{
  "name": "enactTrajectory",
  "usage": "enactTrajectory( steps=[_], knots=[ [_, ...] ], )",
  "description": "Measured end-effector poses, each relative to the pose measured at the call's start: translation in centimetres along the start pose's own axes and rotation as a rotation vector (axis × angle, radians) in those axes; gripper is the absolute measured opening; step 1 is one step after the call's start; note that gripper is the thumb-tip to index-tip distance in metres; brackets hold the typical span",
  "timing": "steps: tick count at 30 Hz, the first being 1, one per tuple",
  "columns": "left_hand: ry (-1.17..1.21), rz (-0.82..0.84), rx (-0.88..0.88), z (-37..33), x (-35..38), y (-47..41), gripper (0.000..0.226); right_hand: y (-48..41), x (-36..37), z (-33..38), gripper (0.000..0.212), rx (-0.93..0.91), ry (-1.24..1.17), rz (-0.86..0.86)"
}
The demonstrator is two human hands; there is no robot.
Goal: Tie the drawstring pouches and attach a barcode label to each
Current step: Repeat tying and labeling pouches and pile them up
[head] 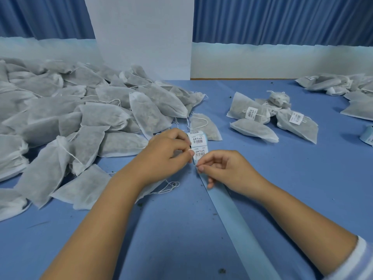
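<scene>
Now, the step in hand looks to be peeling a label (200, 153) off its liner (238, 225). The left grip (169, 153) pinches the label's left edge with thumb and curled fingers. The right grip (228, 170) pinches the liner just below the label.

I'd keep the liner taut with the right and roll the label off at a low angle with the left. I'd touch only a corner of the glue side, so it sticks well afterwards. A second label (196, 138) sits just above the first on the same liner, and I'd watch that it doesn't lift too.

A pouch (88, 188) lies below-left of the label, beside the left forearm. A loose drawstring (171, 185) shows just below the label, but I cannot tell whose it is.

The tabletop (181, 239) is blue and flecked with dark crumbs. Left of the label spreads a big heap (70, 110) of pouches with no labels showing. Up-right of it lie a few labelled pouches (252, 114), with more beyond them and what looks like a roll (367, 136) at the far right. Behind the label stands a white pillar (141, 37), with blue curtains (282, 19) on either side.
</scene>
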State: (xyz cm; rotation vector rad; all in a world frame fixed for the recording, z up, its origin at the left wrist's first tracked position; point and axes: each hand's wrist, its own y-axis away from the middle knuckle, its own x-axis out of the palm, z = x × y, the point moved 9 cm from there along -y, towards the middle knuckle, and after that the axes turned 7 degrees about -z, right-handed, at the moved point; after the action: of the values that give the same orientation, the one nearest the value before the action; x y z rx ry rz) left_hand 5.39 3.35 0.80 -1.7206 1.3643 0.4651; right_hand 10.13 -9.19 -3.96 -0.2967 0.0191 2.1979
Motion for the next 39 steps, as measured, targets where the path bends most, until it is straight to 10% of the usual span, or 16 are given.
enactTrajectory(
  steps=[4, 10, 22, 30, 39],
  knots=[
    [0.093, 0.016, -0.030, -0.2, 0.1, -0.2, 0.020, 0.1, 0.2, -0.2, 0.008, 0.036, -0.084, 0.008],
    [0.019, -0.015, 0.086, -1.2, 0.7, 0.2, 0.020, 0.6, 1.9, -0.7, 0.049, 0.132, -0.187, 0.153],
    [-0.016, -0.044, 0.059, -0.4, 0.0, -0.1, 0.019, 0.3, 0.2, -0.2, 0.014, 0.124, -0.112, 0.000],
    [0.111, 0.069, 0.072, -1.6, 1.0, 0.2, 0.016, 0.7, 0.0, 1.5, 0.067, -0.123, -0.042, -0.031],
    [0.264, 0.016, -0.087, 0.1, -0.5, 0.0, 0.013, 0.3, 0.1, 0.6, 0.011, 0.026, -0.072, -0.007]
  ],
)
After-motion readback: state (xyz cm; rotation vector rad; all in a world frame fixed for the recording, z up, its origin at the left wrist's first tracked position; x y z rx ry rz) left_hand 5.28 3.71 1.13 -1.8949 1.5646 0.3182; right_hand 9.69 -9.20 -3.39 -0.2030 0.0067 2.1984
